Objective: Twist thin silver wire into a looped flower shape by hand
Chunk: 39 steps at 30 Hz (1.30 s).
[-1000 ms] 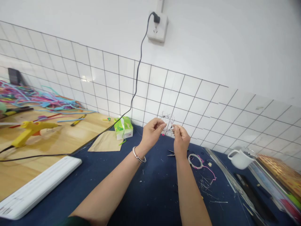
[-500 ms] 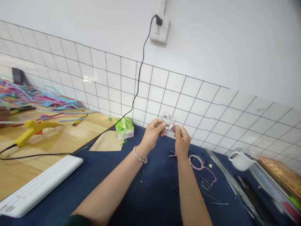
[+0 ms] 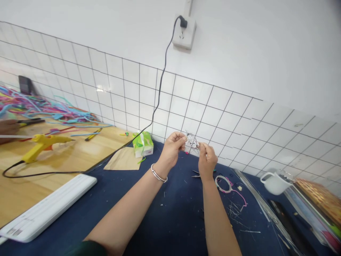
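Observation:
Both my hands are raised over the dark blue mat, pinching a small openwork wire piece (image 3: 192, 141) between them. Thin wire loops with dark specks make it up; its exact shape is too fine to make out. My left hand (image 3: 173, 147), with silver bangles at the wrist, grips its left side between thumb and fingers. From the right, my right hand (image 3: 207, 158) pinches its other edge with thumb and forefinger. Partly hidden behind the right hand, pliers (image 3: 196, 174) lie on the mat. A white ring with pink cord (image 3: 223, 184) rests right of that wrist.
A tissue pack (image 3: 143, 144) stands near the tiled wall. Loose wire bits (image 3: 236, 209), long metal strips (image 3: 255, 193) and a white cup (image 3: 275, 182) are at right. To the left lie a white power strip (image 3: 50, 206), a yellow glue gun (image 3: 39, 145) and another person's hand (image 3: 8, 129).
The wire piece has turned and sits slightly lower between my fingers. My hands stay close together, and the whole view has shifted a little.

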Each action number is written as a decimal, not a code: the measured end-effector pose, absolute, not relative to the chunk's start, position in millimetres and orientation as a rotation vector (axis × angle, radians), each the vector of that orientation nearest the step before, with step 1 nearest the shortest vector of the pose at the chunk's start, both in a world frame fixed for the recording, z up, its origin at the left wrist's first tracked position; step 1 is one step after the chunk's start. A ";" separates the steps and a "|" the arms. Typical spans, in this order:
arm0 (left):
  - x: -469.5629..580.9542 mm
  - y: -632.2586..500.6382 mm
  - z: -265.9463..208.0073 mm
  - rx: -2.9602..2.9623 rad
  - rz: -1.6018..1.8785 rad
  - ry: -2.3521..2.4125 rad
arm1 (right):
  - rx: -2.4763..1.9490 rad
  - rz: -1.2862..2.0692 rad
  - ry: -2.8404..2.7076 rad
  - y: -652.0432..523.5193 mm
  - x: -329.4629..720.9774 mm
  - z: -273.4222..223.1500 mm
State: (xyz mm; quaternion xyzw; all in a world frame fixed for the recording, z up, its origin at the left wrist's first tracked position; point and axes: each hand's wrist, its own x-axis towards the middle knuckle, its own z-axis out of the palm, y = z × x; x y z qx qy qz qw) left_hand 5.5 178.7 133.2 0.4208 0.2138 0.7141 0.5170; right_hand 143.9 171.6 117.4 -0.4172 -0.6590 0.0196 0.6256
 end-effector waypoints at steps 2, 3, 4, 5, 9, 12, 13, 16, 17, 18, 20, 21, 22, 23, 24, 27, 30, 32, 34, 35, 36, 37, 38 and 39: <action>4.9 178.3 133.7 0.981 1.696 0.488 | -0.955 -0.015 -1.529 172.1 144.5 117.7; 4.7 178.1 133.9 0.969 1.688 0.473 | -0.955 -0.040 -1.536 172.3 144.9 117.7; 4.7 177.9 133.9 0.958 1.679 0.455 | -0.955 -0.062 -1.541 172.5 145.3 117.7; 5.0 177.7 133.7 0.945 1.670 0.436 | -0.956 -0.082 -1.545 172.7 145.6 117.5; 8.7 177.2 131.6 0.914 1.640 0.372 | -0.920 -0.183 -1.571 173.6 146.8 115.5; 11.8 177.2 129.6 0.920 1.604 0.383 | -0.861 -0.299 -1.601 176.0 148.3 112.8; 12.3 177.3 129.2 0.926 1.588 0.397 | -0.845 -0.342 -1.609 177.1 149.0 111.6; 12.5 177.4 130.0 0.963 1.568 0.444 | -0.813 -0.453 -1.650 180.2 150.6 107.7; 12.3 177.3 130.8 0.981 1.574 0.457 | -0.806 -0.480 -1.675 180.9 150.8 106.4; 12.1 177.2 131.6 0.998 1.581 0.466 | -0.801 -0.501 -1.703 181.2 150.7 105.3; 11.7 177.3 132.9 1.019 1.592 0.475 | -0.794 -0.524 -1.758 181.3 149.6 103.5; 11.4 177.5 133.1 1.021 1.593 0.473 | -0.791 -0.528 -1.778 181.1 148.7 102.9; 11.0 177.9 132.9 1.019 1.588 0.470 | -0.786 -0.529 -1.794 180.8 147.7 102.4; 10.4 178.6 132.3 1.014 1.577 0.465 | -0.781 -0.528 -1.805 180.7 146.6 102.0; 9.6 179.5 131.4 1.010 1.561 0.460 | -0.775 -0.526 -1.813 180.7 145.6 101.8; 6.0 183.4 128.0 1.009 1.511 0.441 | -0.772 -0.511 -1.835 181.4 143.7 102.3; 1.5 187.2 126.3 1.023 1.491 0.407 | -0.776 -0.457 -1.849 180.9 143.6 105.1; -0.9 188.3 126.9 1.041 1.481 0.381 | -0.763 -0.379 -1.864 178.8 143.9 108.3; -2.1 187.9 128.3 1.072 1.476 0.384 | -0.741 -0.281 -1.875 175.7 143.9 111.7; -2.2 187.3 129.0 1.096 1.478 0.400 | -0.733 -0.239 -1.871 174.2 143.7 113.3; -1.9 186.4 129.6 1.127 1.480 0.421 | -0.728 -0.207 -1.859 173.1 143.4 114.5; -1.3 185.5 130.1 1.165 1.481 0.443 | -0.732 -0.188 -1.838 172.3 143.0 115.4; -0.4 184.6 130.3 1.208 1.479 0.464 | -0.744 -0.179 -1.812 171.9 142.5 116.0; 0.5 183.7 130.4 1.254 1.477 0.484 | -0.763 -0.177 -1.788 172.0 142.0 116.2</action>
